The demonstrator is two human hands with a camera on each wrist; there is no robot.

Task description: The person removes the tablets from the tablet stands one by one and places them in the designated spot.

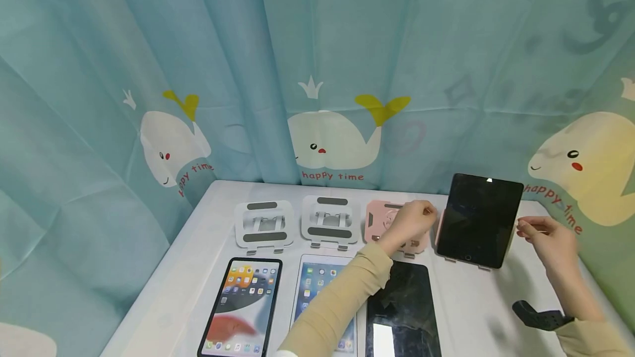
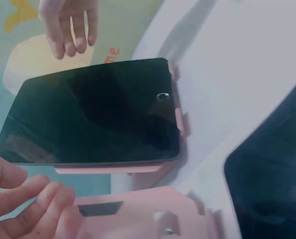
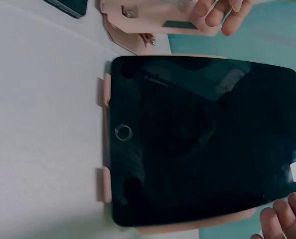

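A dark-screened tablet (image 1: 479,220) leans upright on a pink stand (image 3: 198,225), its lower edge resting against the stand's two small lips. My left hand (image 1: 413,221) is just off the tablet's left side, over a second pink stand (image 1: 373,223); its fingers are loosely bent around nothing. On the other side, my right hand (image 1: 552,240) is beside the tablet's right edge with fingers relaxed and nothing in them. In the right wrist view the right fingertips (image 3: 282,219) come close to the tablet's edge. The tablet hides most of the stand behind it.
Two grey-white stands (image 1: 266,223) (image 1: 331,219) line the back of the white table (image 1: 163,285). In front lie a tablet with a lit home screen (image 1: 243,307), a white-framed tablet (image 1: 317,274) partly under my left sleeve, and a dark tablet (image 1: 409,302). A whale-print curtain (image 1: 238,70) hangs behind.
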